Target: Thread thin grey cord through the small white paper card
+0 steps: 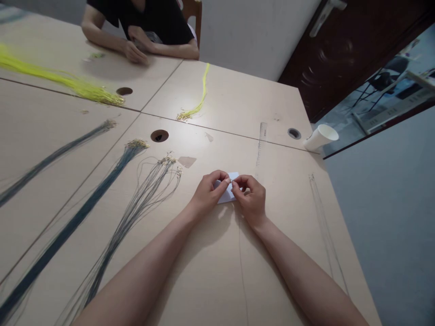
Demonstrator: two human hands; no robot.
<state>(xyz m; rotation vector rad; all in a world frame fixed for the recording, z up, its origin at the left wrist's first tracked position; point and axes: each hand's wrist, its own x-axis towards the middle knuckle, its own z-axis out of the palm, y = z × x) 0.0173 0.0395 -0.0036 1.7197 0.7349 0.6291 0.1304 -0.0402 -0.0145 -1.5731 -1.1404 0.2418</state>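
A very small pale piece [231, 180] is pinched between the fingertips of the left hand [210, 192] and of the right hand [250, 197], which are set close together, tip to tip. What exactly it is cannot be told at this size. It is held over a white pad [226, 196] on the worktop [288, 217]. A thin cord [241, 262] is seen near the right hand, running toward the person's side; whether it is joined to the piece cannot be told.

For such fine work, it is judged best that the piece be gripped steadily by one hand, while only small motions are made by the other. The cord should be left slack, because the piece could be pulled from the fingertips. The white pad should be kept beneath, so that anything dropped may be found easily. The grey cords [127, 226] should not be brushed by the left forearm [152, 253], or they may be tangled.
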